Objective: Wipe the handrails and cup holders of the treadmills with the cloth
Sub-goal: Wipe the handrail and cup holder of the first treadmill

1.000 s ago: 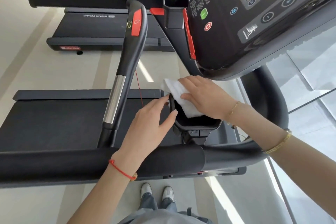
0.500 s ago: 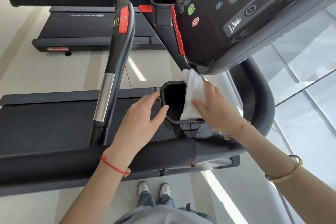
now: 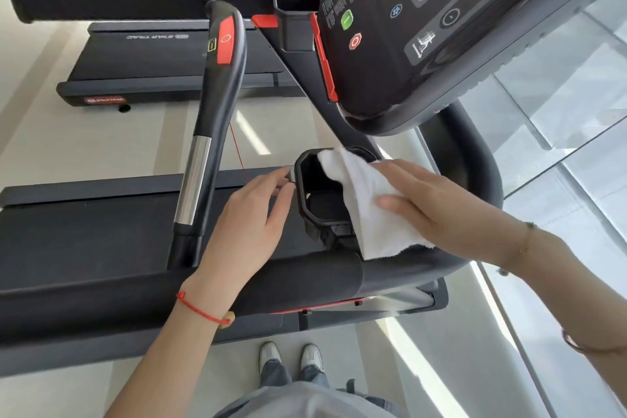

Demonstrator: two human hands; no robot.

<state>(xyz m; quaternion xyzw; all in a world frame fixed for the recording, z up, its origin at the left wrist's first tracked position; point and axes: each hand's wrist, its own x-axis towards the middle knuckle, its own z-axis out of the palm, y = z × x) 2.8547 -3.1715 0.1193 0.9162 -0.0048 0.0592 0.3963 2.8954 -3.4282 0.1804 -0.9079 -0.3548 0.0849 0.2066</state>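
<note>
I am looking down over two treadmills, one directly under my arms and a second one (image 3: pixel 169 68) farther off at the upper left, its belt cut off by the near machine's frame. On the left, a padded handrail (image 3: pixel 101 295) crosses in front of me, and one upright grip bar (image 3: pixel 210 132) with a red button and a silver band rises from it. My left hand (image 3: pixel 251 224), a red string bracelet at its wrist, lies loosely spread, fingertips touching the outer left wall of the near cup holder (image 3: pixel 305 180). I count two cup holders: this black one in the middle, and a second cup holder (image 3: pixel 297 20) higher up beside the console. My one white cloth (image 3: pixel 366 207) drapes over the near holder's right rim, its upper corner tucked into the opening and its lower edge hanging down to the handrail. My right hand (image 3: pixel 437 207) presses the cloth flat against that rim, thumb pinching it from below; whether my fingers reach inside the holder is hard to tell, since the cloth hides them. At the upper right, the console (image 3: pixel 424 37) is cut off by the edge. My two shoes (image 3: pixel 291 360) show below.
</note>
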